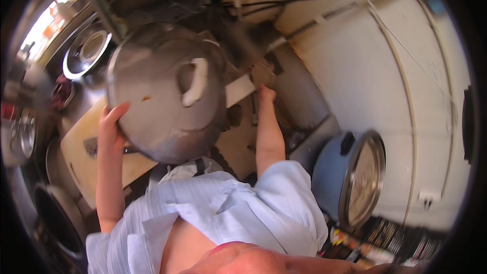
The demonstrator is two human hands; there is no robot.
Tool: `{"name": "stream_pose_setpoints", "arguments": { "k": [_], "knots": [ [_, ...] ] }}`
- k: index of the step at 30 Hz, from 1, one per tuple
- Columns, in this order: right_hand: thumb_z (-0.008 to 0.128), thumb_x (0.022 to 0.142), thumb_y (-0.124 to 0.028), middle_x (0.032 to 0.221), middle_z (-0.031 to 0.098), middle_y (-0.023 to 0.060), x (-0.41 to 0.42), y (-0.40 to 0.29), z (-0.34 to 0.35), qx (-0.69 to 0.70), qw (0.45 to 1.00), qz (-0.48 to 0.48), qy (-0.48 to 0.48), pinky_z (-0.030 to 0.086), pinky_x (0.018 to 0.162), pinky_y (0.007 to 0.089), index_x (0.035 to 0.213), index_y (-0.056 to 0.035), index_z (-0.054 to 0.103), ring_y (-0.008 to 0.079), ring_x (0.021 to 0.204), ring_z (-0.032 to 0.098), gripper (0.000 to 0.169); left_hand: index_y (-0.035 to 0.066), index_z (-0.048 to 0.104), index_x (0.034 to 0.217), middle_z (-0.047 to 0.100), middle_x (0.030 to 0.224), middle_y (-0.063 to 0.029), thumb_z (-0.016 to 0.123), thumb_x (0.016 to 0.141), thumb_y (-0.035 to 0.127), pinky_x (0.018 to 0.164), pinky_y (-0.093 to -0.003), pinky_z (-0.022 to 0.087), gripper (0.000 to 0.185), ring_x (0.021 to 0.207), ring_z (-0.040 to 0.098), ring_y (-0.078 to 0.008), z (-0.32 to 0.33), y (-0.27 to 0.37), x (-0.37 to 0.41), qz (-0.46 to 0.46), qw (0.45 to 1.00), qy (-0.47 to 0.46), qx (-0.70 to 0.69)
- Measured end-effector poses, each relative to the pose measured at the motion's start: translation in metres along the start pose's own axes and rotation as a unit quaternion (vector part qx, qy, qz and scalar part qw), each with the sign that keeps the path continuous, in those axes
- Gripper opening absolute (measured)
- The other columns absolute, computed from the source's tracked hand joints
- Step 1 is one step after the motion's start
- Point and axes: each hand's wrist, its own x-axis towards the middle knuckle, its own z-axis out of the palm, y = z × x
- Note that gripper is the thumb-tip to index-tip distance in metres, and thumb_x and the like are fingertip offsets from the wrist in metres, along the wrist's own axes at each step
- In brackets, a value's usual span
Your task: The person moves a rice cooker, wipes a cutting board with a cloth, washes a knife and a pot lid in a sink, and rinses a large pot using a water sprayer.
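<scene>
A large round metal lid (159, 83) with a pale curved handle (196, 82) is held up at centre left. My left hand (114, 121) grips its near left rim, with the thumb on top. Off to the right, my right hand (266, 92) reaches away from me, beside a flat pale rectangular piece (240, 90). Blur hides whether its fingers hold that piece or the brownish thing beyond them. Below the lid lies a wooden cutting board (85, 160), with a perforated metal blade (91, 147) and a dark handle on it.
A steel bowl (87, 51) stands at upper left, near a dish of dark red food (62, 92). A dark pan (59, 217) is at lower left. To my right, a blue round vessel with a metal rim (335, 175) stands by the pale wall (380, 95), which carries cables and a socket (429, 196).
</scene>
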Motion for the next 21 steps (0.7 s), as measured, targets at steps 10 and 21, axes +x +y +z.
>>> {"name": "stream_pose_setpoints", "arguments": {
  "k": [10, 21],
  "knots": [
    [0.053, 0.084, -0.01, 0.096, 0.055, 0.0022, -0.133, -0.199, -0.06, 0.336, 0.828, -0.329, -0.306, 0.042, 0.074, 0.0233, 0.104, -0.0034, 0.053, 0.0096, 0.085, 0.052, 0.021, -0.004, 0.054, 0.088, 0.059, 0.078, -0.0085, 0.062, 0.066, 0.004, 0.062, -0.0265, 0.047, 0.025, 0.069, 0.057, -0.0145, 0.094, -0.006, 0.039, 0.002, 0.996, -0.061, 0.058],
    [0.063, 0.067, -0.003, 0.085, 0.056, 0.0075, -0.277, -0.238, 0.003, 0.178, 0.676, -0.682, -0.215, 0.038, 0.072, 0.0322, 0.077, -0.0031, 0.056, 0.0252, 0.078, 0.051, 0.013, -0.004, 0.056, 0.084, 0.059, 0.075, -0.0089, 0.061, 0.066, 0.002, 0.058, -0.0261, 0.047, 0.02, 0.064, 0.057, -0.0149, 0.139, -0.005, 0.044, 0.036, 0.994, -0.067, 0.074]
  ]
}}
